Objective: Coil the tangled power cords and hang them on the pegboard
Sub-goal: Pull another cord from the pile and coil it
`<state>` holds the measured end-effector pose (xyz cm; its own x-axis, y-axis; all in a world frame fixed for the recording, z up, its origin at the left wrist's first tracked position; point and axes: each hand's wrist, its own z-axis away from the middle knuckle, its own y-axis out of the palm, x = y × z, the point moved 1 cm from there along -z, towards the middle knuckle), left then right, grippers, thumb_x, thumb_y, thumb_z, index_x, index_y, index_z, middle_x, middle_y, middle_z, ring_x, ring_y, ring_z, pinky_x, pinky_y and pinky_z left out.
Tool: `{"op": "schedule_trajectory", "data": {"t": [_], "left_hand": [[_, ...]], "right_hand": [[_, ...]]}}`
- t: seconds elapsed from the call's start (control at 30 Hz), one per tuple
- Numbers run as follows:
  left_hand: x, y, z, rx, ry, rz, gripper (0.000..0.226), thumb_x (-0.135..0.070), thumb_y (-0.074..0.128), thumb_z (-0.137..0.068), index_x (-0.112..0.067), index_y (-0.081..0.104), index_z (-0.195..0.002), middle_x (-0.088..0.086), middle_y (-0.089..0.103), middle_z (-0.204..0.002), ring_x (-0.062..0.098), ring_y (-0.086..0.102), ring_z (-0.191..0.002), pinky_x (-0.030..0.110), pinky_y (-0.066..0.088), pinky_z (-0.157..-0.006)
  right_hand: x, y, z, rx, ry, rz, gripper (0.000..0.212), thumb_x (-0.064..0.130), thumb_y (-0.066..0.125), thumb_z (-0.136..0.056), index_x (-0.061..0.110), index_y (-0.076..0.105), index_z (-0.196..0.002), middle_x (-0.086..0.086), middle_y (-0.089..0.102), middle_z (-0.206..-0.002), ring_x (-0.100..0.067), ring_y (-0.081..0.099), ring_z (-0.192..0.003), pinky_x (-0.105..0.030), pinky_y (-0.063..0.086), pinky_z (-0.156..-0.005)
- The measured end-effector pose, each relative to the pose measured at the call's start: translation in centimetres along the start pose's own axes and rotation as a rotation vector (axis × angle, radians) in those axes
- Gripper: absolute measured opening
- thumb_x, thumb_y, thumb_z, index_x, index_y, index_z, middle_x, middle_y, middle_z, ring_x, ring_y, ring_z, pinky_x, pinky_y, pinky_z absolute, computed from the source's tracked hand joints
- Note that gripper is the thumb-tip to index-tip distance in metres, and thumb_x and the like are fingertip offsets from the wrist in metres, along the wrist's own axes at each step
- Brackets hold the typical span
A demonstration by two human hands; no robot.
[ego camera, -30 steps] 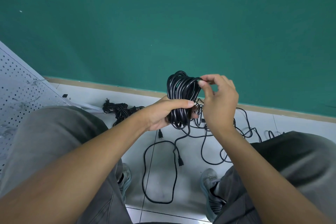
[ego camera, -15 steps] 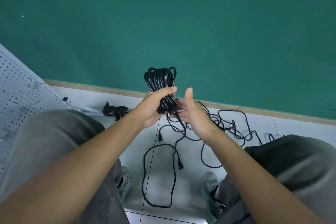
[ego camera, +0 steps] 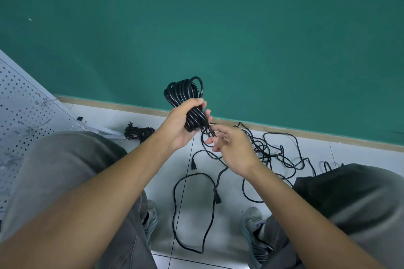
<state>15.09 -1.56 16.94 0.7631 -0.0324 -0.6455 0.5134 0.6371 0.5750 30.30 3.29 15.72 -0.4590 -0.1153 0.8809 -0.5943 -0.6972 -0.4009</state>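
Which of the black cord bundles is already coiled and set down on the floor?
The small black cord bundle on the white tiles beside the pegboard. The other coil is in the left hand; the rest lie loose.

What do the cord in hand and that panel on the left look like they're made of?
Cord coil: black, smooth, slightly glossy jacket, likely rubber or PVC; highlights run along the loops. Panel: pale grey sheet with regular punched holes, probably painted metal pegboard, scuffed in places.

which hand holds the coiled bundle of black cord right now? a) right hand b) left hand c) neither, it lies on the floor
b: the left hand has its grip closed around the coiled bundle, while the right hand pinches only the loose strand below it.
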Motion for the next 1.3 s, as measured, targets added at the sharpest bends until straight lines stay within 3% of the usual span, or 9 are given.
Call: {"op": "schedule_trajectory", "data": {"t": [0.13, 0.4, 0.53, 0.6, 0.77, 0.87, 1.07, 1.17, 1.3], "left_hand": [[-0.4, 0.1, -0.1, -0.017, -0.008, 0.074, 0.011, -0.018, 0.069, -0.097, -0.008, 0.063, -0.097, 0.006, 0.068, -0.086, 0.019, 0.068, -0.073, 0.035, 0.063, -0.08], [-0.8, -0.9, -1.1, -0.141, 0.057, -0.061, 0.011, -0.021, 0.073, -0.094, -0.013, 0.066, -0.094, 0.002, 0.062, -0.079, 0.017, 0.062, -0.065, 0.035, 0.06, -0.078], [-1.0, -2.1, -1.7, -0.26, 0.073, -0.219, 0.016, -0.027, 0.075, -0.092, -0.016, 0.068, -0.101, 0.004, 0.06, -0.084, 0.022, 0.061, -0.078, 0.041, 0.058, -0.089], [-0.9, -2.3, -1.8, -0.249, 0.065, -0.303, 0.021, -0.029, 0.076, -0.091, -0.016, 0.067, -0.105, 0.006, 0.061, -0.089, 0.026, 0.062, -0.086, 0.041, 0.059, -0.084], [-0.7, -1.0, -1.0, -0.049, 0.025, -0.522, 0.019, -0.027, 0.074, -0.093, -0.01, 0.066, -0.095, 0.008, 0.063, -0.08, 0.023, 0.065, -0.069, 0.031, 0.053, -0.061], [-0.1, -0.2, 0.1, 0.114, 0.0, -0.644, 0.017, -0.024, 0.073, -0.094, -0.01, 0.069, -0.086, 0.004, 0.062, -0.07, 0.019, 0.063, -0.064, 0.026, 0.051, -0.057], [0.9, 0.5, 1.0, 0.337, -0.146, -0.537, 0.042, -0.042, 0.077, -0.087, -0.004, 0.071, -0.103, 0.009, 0.065, -0.088, 0.02, 0.064, -0.07, 0.037, 0.058, -0.073], [1.3, 0.8, 1.3, 0.392, -0.193, -0.481, 0.049, -0.044, 0.077, -0.078, -0.004, 0.069, -0.106, 0.007, 0.066, -0.09, 0.017, 0.065, -0.067, 0.036, 0.061, -0.071], [1.3, 0.6, 1.4, 0.44, -0.218, -0.534, 0.054, -0.034, 0.087, -0.071, -0.003, 0.067, -0.11, 0.009, 0.063, -0.093, 0.018, 0.065, -0.071, 0.038, 0.06, -0.079]], "right_hand": [[0.1, -0.4, 0.0, 0.031, -0.006, 0.007, 0.04, 0.001, 0.05, -0.102, 0.022, 0.066, -0.133, 0.01, 0.069, -0.084, 0.002, 0.055, -0.058, -0.014, 0.048, -0.069], [0.9, -1.0, 0.6, 0.1, 0.047, 0.064, 0.03, 0.008, 0.057, -0.101, 0.014, 0.065, -0.129, 0.002, 0.069, -0.086, 0.004, 0.055, -0.048, -0.007, 0.04, -0.05], [1.5, -1.9, 0.5, 0.094, -0.009, 0.039, 0.021, 0.012, 0.07, -0.095, 0.015, 0.072, -0.116, 0.007, 0.071, -0.091, 0.002, 0.057, -0.057, -0.021, 0.05, -0.072], [1.9, -2.6, 0.5, 0.074, -0.033, 0.019, 0.022, 0.01, 0.07, -0.096, 0.013, 0.072, -0.118, 0.015, 0.073, -0.085, 0.007, 0.058, -0.062, -0.017, 0.048, -0.074], [3.1, -4.6, 0.9, -0.038, -0.16, -0.025, 0.023, 0.002, 0.065, -0.097, 0.023, 0.073, -0.104, 0.008, 0.077, -0.087, 0.003, 0.071, -0.088, -0.015, 0.051, -0.087], [3.4, -5.0, 1.0, -0.131, -0.188, 0.024, 0.019, 0.009, 0.079, -0.087, 0.026, 0.072, -0.091, 0.008, 0.075, -0.084, -0.003, 0.069, -0.081, -0.021, 0.055, -0.084], [3.4, -5.7, 0.8, -0.347, -0.145, -0.001, 0.038, 0.037, 0.097, -0.06, 0.018, 0.067, -0.074, 0.004, 0.067, -0.067, -0.007, 0.056, -0.059, -0.018, 0.049, -0.061], [3.2, -5.7, 0.8, -0.359, -0.147, -0.016, 0.037, 0.036, 0.096, -0.063, 0.016, 0.065, -0.07, 0.009, 0.061, -0.057, -0.003, 0.047, -0.05, -0.012, 0.04, -0.054], [3.3, -5.5, 0.8, -0.288, -0.155, -0.001, 0.021, 0.023, 0.088, -0.078, 0.018, 0.067, -0.077, 0.003, 0.071, -0.064, -0.009, 0.062, -0.058, -0.01, 0.046, -0.06]]}}
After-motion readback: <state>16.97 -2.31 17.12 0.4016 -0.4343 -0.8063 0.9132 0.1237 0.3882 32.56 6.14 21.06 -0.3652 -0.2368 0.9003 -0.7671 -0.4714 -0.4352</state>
